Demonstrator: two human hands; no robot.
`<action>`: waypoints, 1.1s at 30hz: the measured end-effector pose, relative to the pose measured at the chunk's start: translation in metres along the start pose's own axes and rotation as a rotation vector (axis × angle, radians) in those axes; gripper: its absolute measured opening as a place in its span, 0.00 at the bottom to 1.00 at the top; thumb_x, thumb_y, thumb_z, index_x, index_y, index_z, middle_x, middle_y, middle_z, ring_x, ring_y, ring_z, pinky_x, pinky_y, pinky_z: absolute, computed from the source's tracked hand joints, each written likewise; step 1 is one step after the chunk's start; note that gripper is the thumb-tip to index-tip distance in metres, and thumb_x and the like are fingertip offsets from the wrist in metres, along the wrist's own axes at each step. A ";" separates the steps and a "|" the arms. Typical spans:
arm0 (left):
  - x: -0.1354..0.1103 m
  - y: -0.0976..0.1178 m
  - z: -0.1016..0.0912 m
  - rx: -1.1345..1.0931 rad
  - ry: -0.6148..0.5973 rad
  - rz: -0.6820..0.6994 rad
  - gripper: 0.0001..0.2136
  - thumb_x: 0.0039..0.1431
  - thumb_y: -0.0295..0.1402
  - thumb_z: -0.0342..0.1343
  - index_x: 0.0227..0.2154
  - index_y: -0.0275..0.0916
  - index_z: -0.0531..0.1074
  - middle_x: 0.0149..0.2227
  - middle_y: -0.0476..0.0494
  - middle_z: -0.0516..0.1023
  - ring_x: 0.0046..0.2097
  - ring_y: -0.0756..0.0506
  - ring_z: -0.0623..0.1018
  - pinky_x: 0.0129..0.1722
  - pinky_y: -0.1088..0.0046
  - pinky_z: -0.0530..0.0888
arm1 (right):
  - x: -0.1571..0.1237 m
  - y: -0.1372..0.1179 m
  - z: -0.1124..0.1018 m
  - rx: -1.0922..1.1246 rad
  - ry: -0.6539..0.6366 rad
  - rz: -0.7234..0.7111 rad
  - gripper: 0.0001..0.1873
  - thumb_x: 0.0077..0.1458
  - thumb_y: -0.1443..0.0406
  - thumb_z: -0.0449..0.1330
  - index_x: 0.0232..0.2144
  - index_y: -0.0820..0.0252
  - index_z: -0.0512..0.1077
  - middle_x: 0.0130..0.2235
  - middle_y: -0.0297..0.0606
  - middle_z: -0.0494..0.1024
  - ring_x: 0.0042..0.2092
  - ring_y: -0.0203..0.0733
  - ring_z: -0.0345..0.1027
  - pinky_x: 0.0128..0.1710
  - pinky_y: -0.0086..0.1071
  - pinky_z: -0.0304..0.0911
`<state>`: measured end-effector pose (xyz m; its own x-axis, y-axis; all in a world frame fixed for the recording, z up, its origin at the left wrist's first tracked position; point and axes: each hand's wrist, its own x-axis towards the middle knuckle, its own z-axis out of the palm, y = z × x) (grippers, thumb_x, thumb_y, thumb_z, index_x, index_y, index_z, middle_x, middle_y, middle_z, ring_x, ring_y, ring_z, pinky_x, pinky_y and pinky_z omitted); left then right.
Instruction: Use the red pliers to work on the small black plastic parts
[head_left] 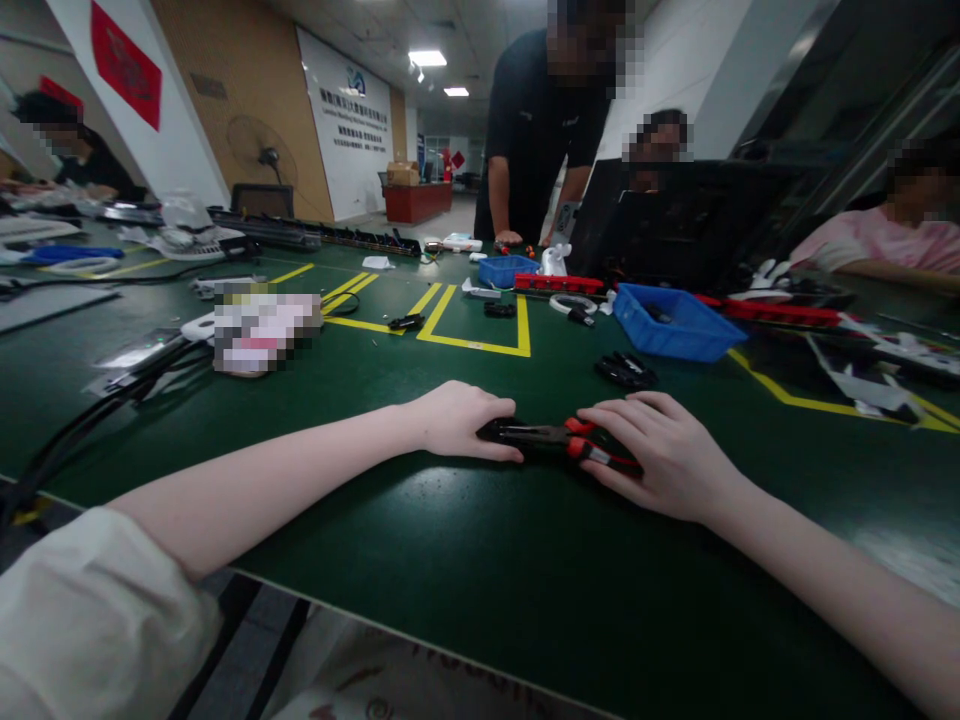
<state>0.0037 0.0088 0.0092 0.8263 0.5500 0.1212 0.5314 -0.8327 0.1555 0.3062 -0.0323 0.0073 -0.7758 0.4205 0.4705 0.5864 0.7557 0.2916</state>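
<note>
Long-nose pliers [549, 435] with red and black handles lie level just above the green table, jaws pointing left. My right hand [671, 455] is closed around their handles. Between the thumb and fingers of my left hand [461, 422] is a small black piece [491, 430], mostly hidden by the hand. The tips of the plier jaws reach this piece; whether they grip it I cannot tell. Beyond my right hand lies a bundle of black cable [626, 370].
A blue tray [675, 325] stands at the right, with a smaller blue tray [508, 270] farther back. Yellow tape [476, 345] marks the green table [360, 540]. A phone [266, 335] and black cables [150, 370] lie at left. Across the table stands a person [544, 130].
</note>
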 end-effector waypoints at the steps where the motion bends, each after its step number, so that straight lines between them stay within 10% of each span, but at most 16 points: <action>1: 0.000 0.000 0.000 -0.003 0.001 -0.001 0.21 0.66 0.55 0.56 0.38 0.40 0.71 0.33 0.46 0.80 0.33 0.45 0.78 0.29 0.73 0.62 | -0.001 0.001 0.001 -0.003 0.004 -0.004 0.21 0.65 0.56 0.59 0.53 0.62 0.72 0.46 0.48 0.83 0.45 0.51 0.77 0.49 0.47 0.65; 33: -0.001 0.001 -0.001 0.018 0.000 -0.020 0.20 0.69 0.55 0.54 0.41 0.40 0.71 0.33 0.46 0.80 0.33 0.44 0.79 0.29 0.72 0.63 | -0.001 -0.004 -0.001 0.204 0.025 0.076 0.20 0.63 0.59 0.62 0.55 0.58 0.72 0.45 0.46 0.82 0.44 0.50 0.77 0.41 0.41 0.73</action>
<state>0.0033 0.0074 0.0103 0.8157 0.5662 0.1183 0.5508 -0.8228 0.1400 0.3048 -0.0356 0.0065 -0.7235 0.4700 0.5057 0.5821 0.8091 0.0809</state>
